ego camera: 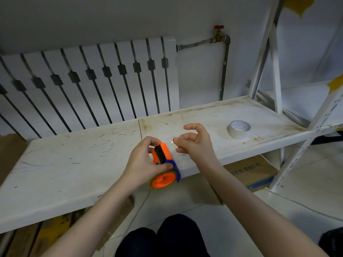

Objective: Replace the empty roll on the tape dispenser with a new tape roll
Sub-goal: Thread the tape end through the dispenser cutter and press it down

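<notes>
Dispenser point(162, 164), orange w/ blue parts, sits mid-frame in left hand point(143, 162), grip wrapped round its body, over shelf point(74, 160) front edge. Right hand point(194, 143) just beside it, fingers curled, loose, holding nothing. Tape roll point(239, 129) lies flat on shelf, right of centre.

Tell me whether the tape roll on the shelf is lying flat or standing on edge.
Lying flat: the tape roll rests on the shelf with its open core facing up.

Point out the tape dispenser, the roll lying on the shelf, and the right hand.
tape dispenser point(164, 179): head view, on its orange hub face.
roll point(233, 132): head view, on its pale outer wall.
right hand point(196, 143): head view, on the back of the hand.
</notes>
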### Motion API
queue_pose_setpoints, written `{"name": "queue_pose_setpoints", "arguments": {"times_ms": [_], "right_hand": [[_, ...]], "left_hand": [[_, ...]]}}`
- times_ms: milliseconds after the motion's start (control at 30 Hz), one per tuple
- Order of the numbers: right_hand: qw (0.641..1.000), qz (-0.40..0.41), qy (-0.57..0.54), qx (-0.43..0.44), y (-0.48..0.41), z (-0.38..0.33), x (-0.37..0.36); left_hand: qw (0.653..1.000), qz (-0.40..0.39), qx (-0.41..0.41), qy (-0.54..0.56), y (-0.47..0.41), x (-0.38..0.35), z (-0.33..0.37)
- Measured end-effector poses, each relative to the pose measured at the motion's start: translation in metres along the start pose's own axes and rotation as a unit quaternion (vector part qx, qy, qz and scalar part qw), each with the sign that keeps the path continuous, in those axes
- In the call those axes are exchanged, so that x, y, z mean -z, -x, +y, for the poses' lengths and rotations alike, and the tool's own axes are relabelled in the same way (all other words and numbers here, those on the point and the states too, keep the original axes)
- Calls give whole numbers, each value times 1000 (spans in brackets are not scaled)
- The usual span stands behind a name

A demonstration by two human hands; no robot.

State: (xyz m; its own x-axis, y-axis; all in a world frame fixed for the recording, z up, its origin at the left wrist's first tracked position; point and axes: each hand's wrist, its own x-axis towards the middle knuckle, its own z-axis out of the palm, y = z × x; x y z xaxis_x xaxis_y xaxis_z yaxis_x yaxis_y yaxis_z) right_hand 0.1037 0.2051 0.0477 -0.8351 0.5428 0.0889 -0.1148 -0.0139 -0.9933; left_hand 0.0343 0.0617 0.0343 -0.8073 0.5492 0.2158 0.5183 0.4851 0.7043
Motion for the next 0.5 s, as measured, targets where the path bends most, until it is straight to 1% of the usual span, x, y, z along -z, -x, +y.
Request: {"name": "queue_pose_setpoints", "arguments": {"times_ms": [200,300,500], "right_hand": [[1000,0,-4,-31,9,-6,2],[999,-10,13,-41,13,-4,-2],[998,-33,27,-35,20,7,-11]], "left_hand": [[998,39,3,54,17,4,7],[995,55,8,80,25,7,10],[987,76,-1,143,38,12,9]]}}
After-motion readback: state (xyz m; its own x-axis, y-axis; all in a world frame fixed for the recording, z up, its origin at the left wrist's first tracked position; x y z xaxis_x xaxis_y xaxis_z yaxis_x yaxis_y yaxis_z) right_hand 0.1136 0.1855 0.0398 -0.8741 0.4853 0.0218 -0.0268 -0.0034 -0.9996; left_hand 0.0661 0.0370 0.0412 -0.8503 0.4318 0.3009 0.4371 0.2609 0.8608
